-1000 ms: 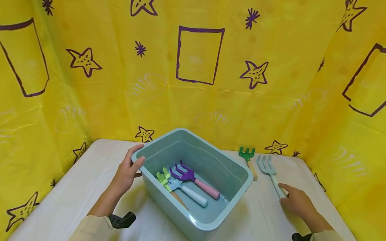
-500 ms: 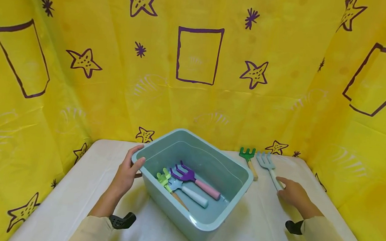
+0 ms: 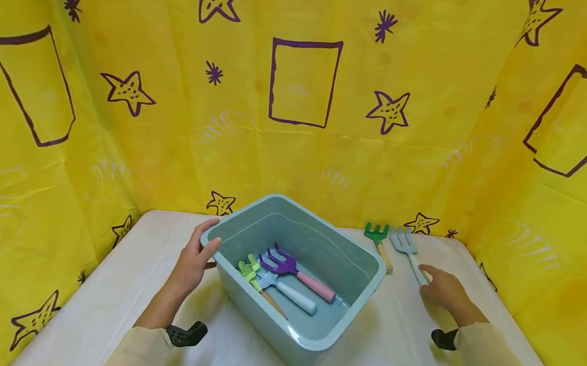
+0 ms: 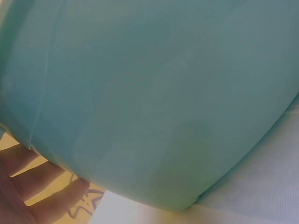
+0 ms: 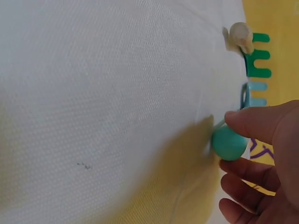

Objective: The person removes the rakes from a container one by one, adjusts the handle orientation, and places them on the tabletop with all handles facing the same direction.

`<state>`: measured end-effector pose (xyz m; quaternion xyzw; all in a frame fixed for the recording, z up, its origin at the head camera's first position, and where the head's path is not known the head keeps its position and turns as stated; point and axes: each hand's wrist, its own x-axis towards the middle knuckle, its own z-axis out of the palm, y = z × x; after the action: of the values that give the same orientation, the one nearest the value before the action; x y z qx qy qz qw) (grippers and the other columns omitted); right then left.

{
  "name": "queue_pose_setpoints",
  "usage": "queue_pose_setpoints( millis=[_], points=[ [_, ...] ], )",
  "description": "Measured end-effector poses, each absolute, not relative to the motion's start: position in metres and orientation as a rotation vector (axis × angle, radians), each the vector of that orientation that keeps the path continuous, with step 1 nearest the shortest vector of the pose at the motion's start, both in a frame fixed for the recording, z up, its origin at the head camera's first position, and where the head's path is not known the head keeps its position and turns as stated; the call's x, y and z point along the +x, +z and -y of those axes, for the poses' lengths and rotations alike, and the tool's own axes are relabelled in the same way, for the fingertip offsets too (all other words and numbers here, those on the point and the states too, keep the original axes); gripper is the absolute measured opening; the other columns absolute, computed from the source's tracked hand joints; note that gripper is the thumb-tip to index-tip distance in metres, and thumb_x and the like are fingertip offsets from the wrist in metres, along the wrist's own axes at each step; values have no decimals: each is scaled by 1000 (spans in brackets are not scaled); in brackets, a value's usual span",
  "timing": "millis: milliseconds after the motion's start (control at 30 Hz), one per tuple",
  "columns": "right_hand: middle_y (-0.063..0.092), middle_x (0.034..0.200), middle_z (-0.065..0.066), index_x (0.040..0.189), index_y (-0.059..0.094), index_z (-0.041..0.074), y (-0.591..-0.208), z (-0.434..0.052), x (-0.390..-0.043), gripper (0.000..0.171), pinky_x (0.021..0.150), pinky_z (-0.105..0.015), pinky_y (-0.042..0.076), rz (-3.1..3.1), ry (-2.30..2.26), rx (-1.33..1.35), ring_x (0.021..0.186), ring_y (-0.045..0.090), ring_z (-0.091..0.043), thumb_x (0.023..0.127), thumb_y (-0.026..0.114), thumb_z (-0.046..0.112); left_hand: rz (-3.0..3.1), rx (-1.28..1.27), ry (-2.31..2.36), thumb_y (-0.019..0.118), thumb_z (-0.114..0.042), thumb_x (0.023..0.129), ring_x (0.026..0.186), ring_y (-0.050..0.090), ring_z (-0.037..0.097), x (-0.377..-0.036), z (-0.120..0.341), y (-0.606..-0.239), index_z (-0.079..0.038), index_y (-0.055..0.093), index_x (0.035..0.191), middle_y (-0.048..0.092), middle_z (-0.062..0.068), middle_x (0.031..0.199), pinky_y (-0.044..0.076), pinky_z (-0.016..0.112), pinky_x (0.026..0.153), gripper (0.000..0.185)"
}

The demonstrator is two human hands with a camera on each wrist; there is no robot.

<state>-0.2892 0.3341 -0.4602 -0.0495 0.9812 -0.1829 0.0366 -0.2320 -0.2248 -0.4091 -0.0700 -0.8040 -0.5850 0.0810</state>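
A pale teal plastic bin [image 3: 377, 270] stands in the middle of the white table. Inside lie a purple rake with a pink handle [image 3: 290, 268], a blue tool with a white handle [image 3: 285, 290] and a light green rake [image 3: 249, 271]. My left hand [image 3: 210, 235] grips the bin's left rim, thumb over the edge; in the left wrist view the fingers [image 4: 42, 196] lie under the bin wall [image 4: 154, 93]. My right hand [image 3: 430, 278] touches the handle end [image 5: 229, 143] of a light blue fork [image 3: 406, 247], fingers loose. Beside the fork lies a green rake [image 3: 376, 233].
Yellow sheets with purple stars and rectangles close the table [image 3: 103, 282] in at the back and both sides. White cloth [image 5: 93, 93] covers the table. The fork and the green rake lie near the back right corner.
My right hand has slid left and away, and the light blue fork has moved with it, closer to the green rake. The left hand and bin have stayed put.
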Motion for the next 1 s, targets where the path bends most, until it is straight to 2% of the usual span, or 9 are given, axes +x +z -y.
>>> queue_pose_setpoints(
  millis=[100,200,400,667,1000],
  points=[
    [62,92,-25,137,42,-8,-458,-336,-289,62,81,-59,46,-3029,-589,-146,82,57,-37,84,68,12,2397,-221,-1735,47,-34,103,125,47,43,-234,225,-413,-24,27,150,41,16,147,49,59,87,52],
    [57,81,-19,137,39,-12,-454,-336,-290,65,74,-54,47,-3067,-643,-173,71,53,-31,84,68,12,2392,-222,-1722,47,-35,103,123,48,43,-234,224,-413,-25,29,149,42,17,145,49,60,86,51],
    [56,90,-24,142,30,-13,-436,-327,-295,69,64,-47,48,-3071,-771,-173,73,56,-32,90,65,15,2405,-207,-1707,47,-37,103,124,48,42,-233,225,-413,-27,29,149,42,15,146,49,59,87,51],
    [51,114,-38,148,23,-9,-410,-308,-303,72,70,-50,50,-3085,-920,-157,88,58,-43,94,61,21,2400,-213,-1717,47,-37,102,125,47,42,-233,227,-414,-27,29,149,41,14,146,49,59,87,51],
    [50,123,-35,150,24,-3,-374,-276,-313,70,76,-51,52,-3099,-1006,-240,100,55,-46,95,61,22,2402,-207,-1726,47,-37,102,124,48,41,-234,227,-414,-28,29,149,43,14,145,49,59,87,50]
  ],
)
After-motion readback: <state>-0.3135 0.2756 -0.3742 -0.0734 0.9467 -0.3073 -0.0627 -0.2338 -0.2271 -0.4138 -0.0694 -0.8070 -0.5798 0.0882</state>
